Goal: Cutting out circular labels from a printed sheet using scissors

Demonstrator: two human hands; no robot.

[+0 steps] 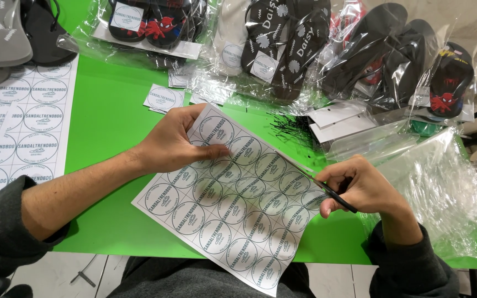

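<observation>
My left hand (175,142) pinches the far left part of a white sheet (233,204) printed with several round labels, thumb on top. The sheet lies tilted over the near edge of the green table (111,116). My right hand (360,185) grips black-handled scissors (318,182), whose blades run along the sheet's right edge and point up and left. Both forearms wear dark grey sleeves.
A second sheet of round labels (23,132) lies at the left. Cut square labels (164,98) sit ahead of my left hand. Bagged flip-flops (282,44) line the back, clear plastic bags (448,182) heap at the right, with white cards (338,121) and grey sandals (1,33).
</observation>
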